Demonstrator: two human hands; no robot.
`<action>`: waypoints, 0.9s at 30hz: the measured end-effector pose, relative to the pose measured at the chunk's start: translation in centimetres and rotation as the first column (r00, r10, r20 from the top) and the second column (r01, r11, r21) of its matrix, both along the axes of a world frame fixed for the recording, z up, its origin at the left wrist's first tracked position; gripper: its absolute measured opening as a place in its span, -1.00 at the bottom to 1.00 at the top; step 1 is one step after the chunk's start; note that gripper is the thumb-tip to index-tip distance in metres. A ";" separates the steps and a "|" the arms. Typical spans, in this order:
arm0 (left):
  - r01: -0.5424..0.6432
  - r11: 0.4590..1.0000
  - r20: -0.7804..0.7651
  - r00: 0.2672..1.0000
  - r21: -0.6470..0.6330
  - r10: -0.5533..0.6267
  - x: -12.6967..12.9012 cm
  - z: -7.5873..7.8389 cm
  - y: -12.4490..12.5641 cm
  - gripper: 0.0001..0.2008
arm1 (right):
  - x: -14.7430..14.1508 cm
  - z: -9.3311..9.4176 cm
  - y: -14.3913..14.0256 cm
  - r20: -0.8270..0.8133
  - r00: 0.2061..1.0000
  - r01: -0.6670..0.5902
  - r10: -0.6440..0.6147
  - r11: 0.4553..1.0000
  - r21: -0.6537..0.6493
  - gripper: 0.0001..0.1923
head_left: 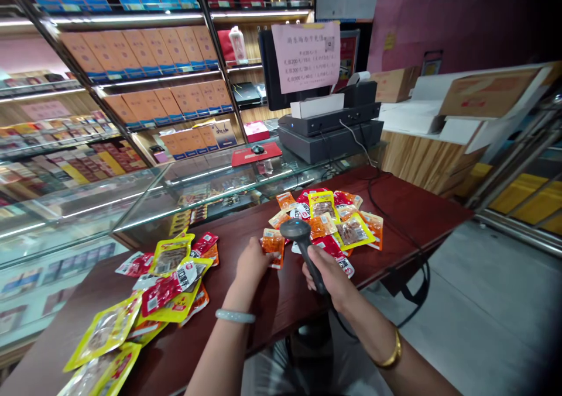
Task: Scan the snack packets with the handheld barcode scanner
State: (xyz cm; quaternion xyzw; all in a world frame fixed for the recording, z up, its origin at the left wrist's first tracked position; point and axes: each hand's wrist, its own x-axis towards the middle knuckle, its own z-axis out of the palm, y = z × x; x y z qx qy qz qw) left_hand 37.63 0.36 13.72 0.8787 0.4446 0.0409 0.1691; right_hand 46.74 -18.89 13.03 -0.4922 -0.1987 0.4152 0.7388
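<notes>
At the far left, glass-fronted shelves (65, 133) stacked with boxed goods are seen behind a glass counter (144, 200). On the dark wooden table (421, 209), a loose pile of yellow and red snack packets (149, 293) is spread across its left part. Just right of that pile, the left hand (251, 262), with a pale bangle (235, 316) worn at the wrist, is laid on the tabletop; an orange snack packet (274, 247) is pinched at its edge by the fingers, and the packet is held flat near the table's middle. Immediately to the right, a grey barcode scanner (302, 244) is gripped by its handle in the right hand (329, 276), the fingers wrapped tightly around it, with its head held just above and beside the orange packet. A gold bangle (392, 352) is worn on the right wrist. Behind the scanner, a second heap of packets (338, 220) is gathered. Farther back, a cash register (329, 130) with a pink paper notice (306, 57) is placed on the counter, and cardboard boxes (487, 95) are stacked at the right.
</notes>
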 end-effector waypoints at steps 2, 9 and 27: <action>-0.015 0.998 0.116 0.993 -0.064 0.022 -0.6 -0.5 0.2 -0.60 | -0.4 0.2 0.3 0.024 0.999 -0.037 0.037 0.999 -0.002 -0.42; -0.016 0.994 0.325 0.944 -0.110 0.052 -2.4 -0.6 0.6 -0.68 | -1.7 0.7 1.7 0.075 0.990 -0.124 0.123 0.992 0.008 -0.44; -0.455 0.842 0.322 0.875 0.290 0.362 -9.3 1.6 5.1 -0.43 | -3.6 0.7 3.3 0.088 0.969 -0.230 0.230 0.973 -0.012 -0.40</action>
